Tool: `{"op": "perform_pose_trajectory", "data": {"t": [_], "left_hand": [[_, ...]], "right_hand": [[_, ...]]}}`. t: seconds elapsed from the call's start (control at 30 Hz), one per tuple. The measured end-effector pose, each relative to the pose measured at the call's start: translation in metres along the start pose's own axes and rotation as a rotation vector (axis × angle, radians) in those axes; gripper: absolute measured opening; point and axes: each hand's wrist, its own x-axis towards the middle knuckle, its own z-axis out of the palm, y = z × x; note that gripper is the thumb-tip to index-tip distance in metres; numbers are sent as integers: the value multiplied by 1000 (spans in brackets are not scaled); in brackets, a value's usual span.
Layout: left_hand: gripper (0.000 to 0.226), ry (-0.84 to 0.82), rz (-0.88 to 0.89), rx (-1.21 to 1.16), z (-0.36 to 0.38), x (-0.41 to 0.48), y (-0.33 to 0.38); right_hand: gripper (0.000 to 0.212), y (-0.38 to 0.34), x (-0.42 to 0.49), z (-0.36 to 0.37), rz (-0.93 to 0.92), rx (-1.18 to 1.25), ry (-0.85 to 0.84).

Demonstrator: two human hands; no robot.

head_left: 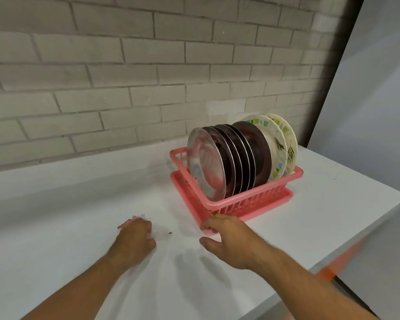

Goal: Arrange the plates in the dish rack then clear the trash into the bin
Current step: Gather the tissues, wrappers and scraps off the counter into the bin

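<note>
We see the left hand (136,239) knuckles up on a white counter (56,215), fingers curled round a scrap of trash (125,224). Only the scrap's pink tip pokes out beyond the knuckles; the rest is hidden. One dark crumb (170,233) lies just beside that hand. The right hand (229,241) is spread and relaxed and holds nothing. Its fingertips are at the near corner of a pink dish rack (247,204), and we cannot tell whether they touch it. In the rack, metal plates (206,167) stand on edge. We count seven, but their rims overlap, so the tally is unsure. Behind them stand two cream plates (277,144) with leaf prints. An orange blur (337,266) off the counter's right edge is too smeared to identify.
</note>
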Motion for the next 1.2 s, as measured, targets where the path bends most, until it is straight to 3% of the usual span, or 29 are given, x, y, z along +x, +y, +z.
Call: {"op": "perform_pose_trajectory", "data": {"t": [0.17, 0.23, 0.3, 0.4, 0.47, 0.6, 0.73, 0.83, 0.9, 1.07, 1.2], "left_hand": [[26, 114, -18, -306, -11, -38, 48], [37, 120, 33, -429, -18, -53, 76], [33, 179, 41, -574, -27, -66, 101], [19, 228, -73, -887, -32, -84, 137], [28, 149, -164, -1044, -31, -95, 153], [59, 210, -222, -943, -16, -113, 164], [22, 211, -202, -1041, -4, -128, 166], [27, 145, -217, -1241, 1, -144, 162], [24, 140, -184, -1252, 3, -154, 155], [16, 271, -143, -1047, 14, -168, 132], [39, 375, -216, -942, 8, -168, 114]], "right_hand": [[41, 16, -21, -6, 12, 76, -44], [45, 21, -28, -5, 42, 161, -85], [53, 22, -35, 1, 89, 301, -112], [57, 20, -51, 9, 128, 548, -146], [45, 14, -59, 13, 101, 701, -130], [9, -6, -68, 10, 32, 840, -27], [22, -25, -72, 12, 51, 810, 103], [25, -35, -75, 21, 105, 724, 144], [23, -42, -76, 29, 136, 656, 163], [21, -48, -84, 42, 190, 477, 114], [12, -24, -114, 32, 223, 399, 30]]}}
